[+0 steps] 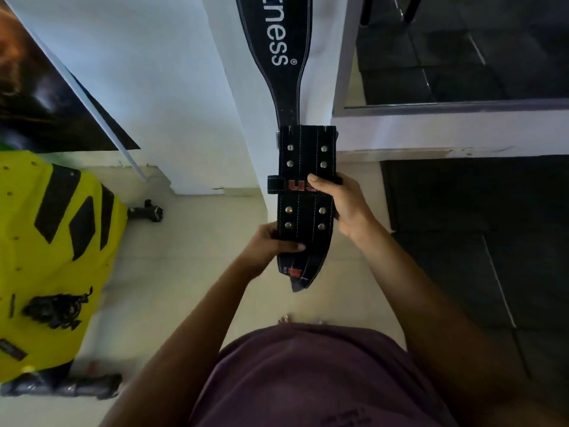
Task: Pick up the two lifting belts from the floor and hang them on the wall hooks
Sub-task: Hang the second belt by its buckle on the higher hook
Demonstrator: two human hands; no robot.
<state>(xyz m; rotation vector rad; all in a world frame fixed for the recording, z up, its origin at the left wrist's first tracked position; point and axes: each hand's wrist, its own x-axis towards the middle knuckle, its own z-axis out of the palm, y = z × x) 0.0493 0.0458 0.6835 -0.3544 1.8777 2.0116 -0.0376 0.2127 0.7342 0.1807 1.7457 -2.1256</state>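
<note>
A black lifting belt with white lettering [277, 41] hangs flat against the white wall, its narrow end pointing down. Just below it I hold a second belt [304, 167], black with metal rivets, white stitching and red letters, folded on itself in front of the wall. My right hand [341, 204] grips its right edge, thumb across the red letters. My left hand [271, 251] clasps its lower left part, near the tapered tip. The wall hooks are out of sight above the frame.
A yellow-green and black machine cover [52, 248] fills the left side, with a dark metal bar [61, 388] at its base. A white ledge [446, 131] juts from the wall on the right, above dark floor tiles [477, 241]. Pale floor tiles [191, 272] lie below.
</note>
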